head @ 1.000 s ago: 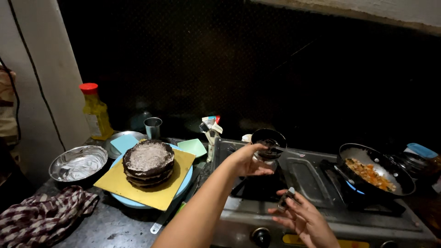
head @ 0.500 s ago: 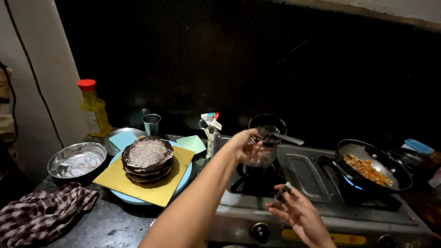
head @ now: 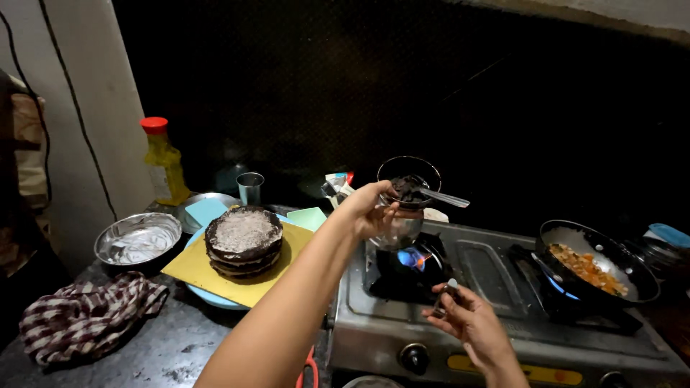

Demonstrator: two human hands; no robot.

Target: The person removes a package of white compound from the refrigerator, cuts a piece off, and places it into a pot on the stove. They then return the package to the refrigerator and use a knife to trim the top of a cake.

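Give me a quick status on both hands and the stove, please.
Left hand holds glass bowl with spoon over lit burner. Right hand pinches a small object, unclear what. Frying pan on far burner, well apart.

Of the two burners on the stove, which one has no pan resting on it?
The left burner: its blue flame burns openly under the glass bowl that the left hand holds above it. The right burner carries the black frying pan.

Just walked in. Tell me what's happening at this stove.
The person's left hand holds a clear glass bowl of dark chocolate with a metal spoon over a lit blue burner flame. Their right hand hovers in front of the steel gas stove, pinching something small. A layered chocolate cake sits left; a black frying pan of food right.
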